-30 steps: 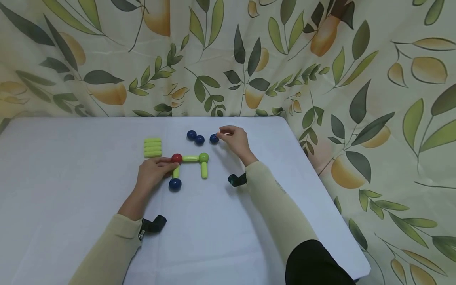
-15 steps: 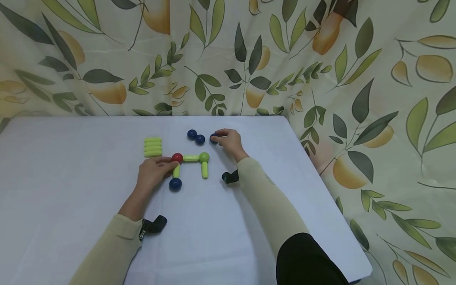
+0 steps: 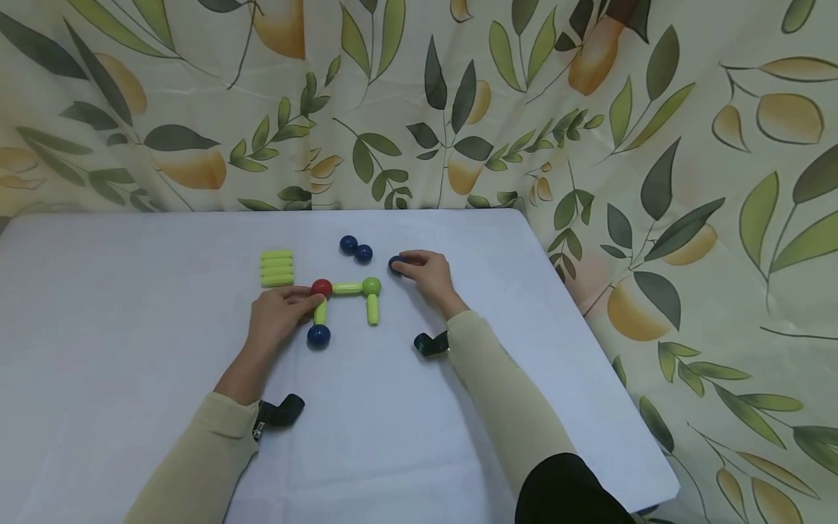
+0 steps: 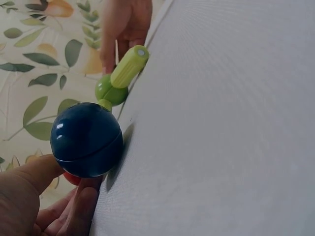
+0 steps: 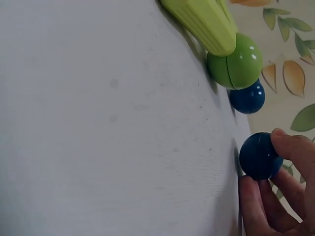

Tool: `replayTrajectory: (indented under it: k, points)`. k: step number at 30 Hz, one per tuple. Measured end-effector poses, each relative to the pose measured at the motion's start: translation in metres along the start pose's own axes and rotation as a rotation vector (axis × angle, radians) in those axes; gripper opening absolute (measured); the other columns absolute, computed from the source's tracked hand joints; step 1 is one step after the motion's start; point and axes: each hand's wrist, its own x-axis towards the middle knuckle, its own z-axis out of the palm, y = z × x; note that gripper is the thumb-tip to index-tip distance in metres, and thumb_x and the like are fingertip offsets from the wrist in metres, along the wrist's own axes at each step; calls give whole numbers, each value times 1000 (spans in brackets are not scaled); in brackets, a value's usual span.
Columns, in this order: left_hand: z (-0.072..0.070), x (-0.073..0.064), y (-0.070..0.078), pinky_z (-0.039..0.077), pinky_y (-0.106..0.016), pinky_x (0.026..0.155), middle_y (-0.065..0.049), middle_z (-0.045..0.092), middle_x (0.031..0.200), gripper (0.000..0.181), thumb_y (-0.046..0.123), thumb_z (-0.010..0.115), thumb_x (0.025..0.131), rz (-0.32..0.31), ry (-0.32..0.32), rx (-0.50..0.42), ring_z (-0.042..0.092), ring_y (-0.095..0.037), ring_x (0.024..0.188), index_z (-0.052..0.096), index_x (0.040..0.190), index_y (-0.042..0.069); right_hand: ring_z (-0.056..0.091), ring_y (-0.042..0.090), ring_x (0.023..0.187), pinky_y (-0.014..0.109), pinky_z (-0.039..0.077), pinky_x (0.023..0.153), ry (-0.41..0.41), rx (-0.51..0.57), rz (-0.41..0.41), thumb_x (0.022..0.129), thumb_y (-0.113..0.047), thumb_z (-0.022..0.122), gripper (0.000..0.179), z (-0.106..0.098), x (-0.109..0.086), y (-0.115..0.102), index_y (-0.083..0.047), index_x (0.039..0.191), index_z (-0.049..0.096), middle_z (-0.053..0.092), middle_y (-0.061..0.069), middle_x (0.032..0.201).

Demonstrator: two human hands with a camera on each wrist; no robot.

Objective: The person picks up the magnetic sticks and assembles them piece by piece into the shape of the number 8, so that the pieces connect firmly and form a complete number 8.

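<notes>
My left hand [image 3: 278, 314] pinches a red ball [image 3: 321, 288] at the corner of a frame of balls and rods. From the red ball one light green rod [image 3: 347, 289] runs right to a green ball [image 3: 371, 286], and another runs toward me to a blue ball [image 4: 86, 140]. A further green rod [image 3: 372, 310] points toward me from the green ball, its near end bare. Beyond the frame, to its right, my right hand [image 3: 428, 278] holds a loose blue ball [image 5: 261, 156] between thumb and fingers, as the right wrist view shows.
Two blue balls [image 3: 356, 249] lie close together behind the frame. Several light green rods [image 3: 277, 268] lie side by side at its back left. A white cloth covers the table [image 3: 131, 349], and a leaf-patterned curtain [image 3: 393, 102] hangs behind and to the right.
My right hand has closed its fingers on the rightmost blue ball and drawn it slightly toward me and to the right. The left hand has stayed at the red ball.
</notes>
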Motion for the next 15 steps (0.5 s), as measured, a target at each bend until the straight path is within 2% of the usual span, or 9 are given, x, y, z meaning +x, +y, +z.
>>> replayTrajectory:
  k: [9, 15]
  points:
    - [2, 3, -3, 52, -24, 75, -10, 74, 111, 55, 47, 70, 88, -15, 10, -10, 70, -19, 90, 64, 129, 11, 60, 18, 114, 37, 48, 98, -25, 45, -3, 85, -33, 78, 39, -2, -30, 11, -15, 119, 70, 70, 2, 118]
    - [0, 3, -3, 52, -26, 75, -10, 74, 110, 56, 48, 69, 89, 24, 13, -4, 70, -20, 91, 65, 128, 9, 61, 17, 111, 38, 47, 100, -38, 54, -8, 84, -35, 79, 38, -2, -50, 14, -17, 117, 72, 71, 1, 114]
